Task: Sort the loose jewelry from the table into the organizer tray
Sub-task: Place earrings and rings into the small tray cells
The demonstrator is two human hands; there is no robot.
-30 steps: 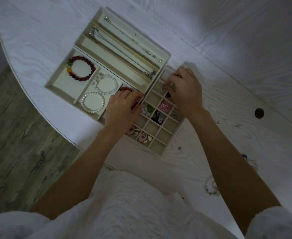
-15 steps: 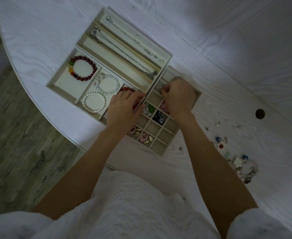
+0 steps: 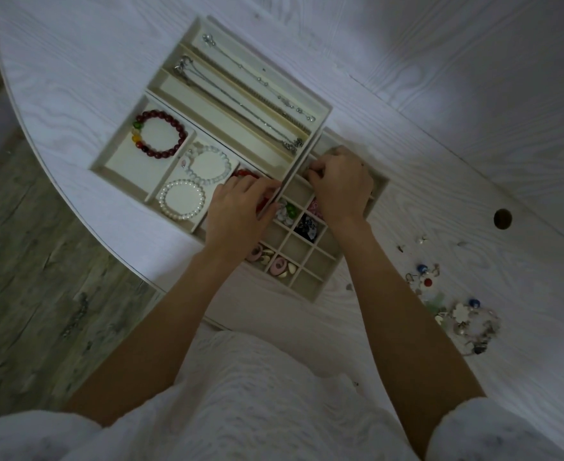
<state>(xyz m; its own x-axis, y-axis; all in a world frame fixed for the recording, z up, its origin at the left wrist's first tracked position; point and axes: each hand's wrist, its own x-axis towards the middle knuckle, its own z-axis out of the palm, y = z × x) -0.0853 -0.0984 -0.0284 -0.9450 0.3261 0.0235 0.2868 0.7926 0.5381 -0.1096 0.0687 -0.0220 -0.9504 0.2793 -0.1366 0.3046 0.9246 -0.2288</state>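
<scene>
The beige organizer tray (image 3: 207,28) lies on the white table. Its long slots hold chain necklaces (image 3: 240,104). Its square cells hold a dark red bead bracelet (image 3: 159,133) and two pearl bracelets (image 3: 182,201). A grid of small cells (image 3: 310,257) holds earrings and charms. My left hand (image 3: 240,214) rests with relaxed fingers on the wall between the bracelet cells and the grid, partly covering a red bracelet (image 3: 244,174). My right hand (image 3: 340,184) hovers over the grid's far cells, its curled fingertips pinching something small that is mostly hidden. Loose jewelry (image 3: 457,314) lies on the table to the right.
A round cable hole (image 3: 502,218) sits in the table at the right. The curved table edge (image 3: 74,207) runs close to the tray's left side, with wooden floor (image 3: 24,277) beyond. My white-clothed lap fills the bottom of the view.
My right hand has shifted left across the grid toward the dividing wall. Its arm has swung off the loose jewelry, which now shows. My left hand has stayed put.
</scene>
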